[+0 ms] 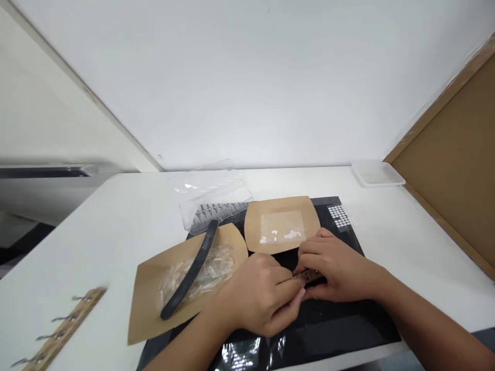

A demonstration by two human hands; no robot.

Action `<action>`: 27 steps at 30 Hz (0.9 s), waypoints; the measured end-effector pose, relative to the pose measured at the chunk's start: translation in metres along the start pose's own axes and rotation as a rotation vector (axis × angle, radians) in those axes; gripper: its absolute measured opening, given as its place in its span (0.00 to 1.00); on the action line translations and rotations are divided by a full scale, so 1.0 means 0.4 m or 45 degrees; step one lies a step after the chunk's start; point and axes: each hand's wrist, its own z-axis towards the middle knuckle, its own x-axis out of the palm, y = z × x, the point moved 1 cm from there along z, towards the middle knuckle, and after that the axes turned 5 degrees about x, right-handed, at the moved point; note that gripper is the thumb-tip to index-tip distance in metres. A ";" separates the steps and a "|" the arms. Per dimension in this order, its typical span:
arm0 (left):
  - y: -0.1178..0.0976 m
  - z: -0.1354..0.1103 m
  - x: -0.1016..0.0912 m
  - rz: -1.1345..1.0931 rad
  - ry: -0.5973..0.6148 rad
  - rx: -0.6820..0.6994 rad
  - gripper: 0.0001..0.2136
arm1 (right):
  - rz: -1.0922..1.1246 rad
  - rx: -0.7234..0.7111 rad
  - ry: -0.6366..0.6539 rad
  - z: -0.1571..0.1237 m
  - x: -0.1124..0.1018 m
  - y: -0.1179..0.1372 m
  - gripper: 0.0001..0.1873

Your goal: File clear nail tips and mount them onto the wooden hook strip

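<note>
the left hand point(257, 294) and right hand point(334, 265) each close their grip in a tight pinch on a small brown strip with metal parts point(308, 277), above a glossy black mat point(328, 324).

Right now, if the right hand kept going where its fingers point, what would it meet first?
Most likely the left hand, just beyond the small brown piece at the fingertips of the right hand; depth is unclear, so they may already touch.

Black glossy mat point(328, 322) under left hand point(257, 293) and right hand point(334, 268); white dot grid point(339, 215) beyond right hand. Brown strip point(308, 277) between hands. Tan kraft tray point(280, 210) beyond hands, white flecks point(280, 236) inside. Second tan kraft tray point(149, 304) left of left hand, black rubber strip point(189, 270) across it.
</note>
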 end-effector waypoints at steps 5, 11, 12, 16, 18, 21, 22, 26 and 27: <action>0.000 0.007 -0.020 0.125 -0.299 -0.075 0.10 | -0.016 -0.071 -0.061 0.002 0.000 -0.005 0.16; -0.005 0.001 -0.038 0.231 -0.655 -0.197 0.09 | 0.017 -0.306 -0.142 0.006 0.005 -0.016 0.10; -0.006 -0.001 -0.040 0.234 -0.687 -0.214 0.09 | 0.026 -0.323 -0.148 0.006 0.007 -0.017 0.10; -0.010 -0.003 -0.039 0.241 -0.742 -0.233 0.09 | 0.002 -0.354 -0.166 0.007 0.016 -0.015 0.11; -0.012 -0.003 -0.037 0.230 -0.741 -0.236 0.10 | -0.026 -0.357 -0.168 0.006 0.018 -0.013 0.11; -0.014 -0.002 -0.034 0.222 -0.738 -0.242 0.10 | -0.050 -0.360 -0.174 0.005 0.017 -0.010 0.11; -0.014 -0.002 -0.034 0.220 -0.737 -0.240 0.10 | -0.059 -0.360 -0.171 0.005 0.017 -0.008 0.12; -0.013 -0.001 -0.034 0.221 -0.742 -0.233 0.10 | -0.148 -0.339 -0.147 0.007 0.019 0.000 0.14; -0.013 -0.001 -0.034 0.220 -0.743 -0.232 0.10 | -0.180 -0.335 -0.148 0.007 0.020 0.003 0.15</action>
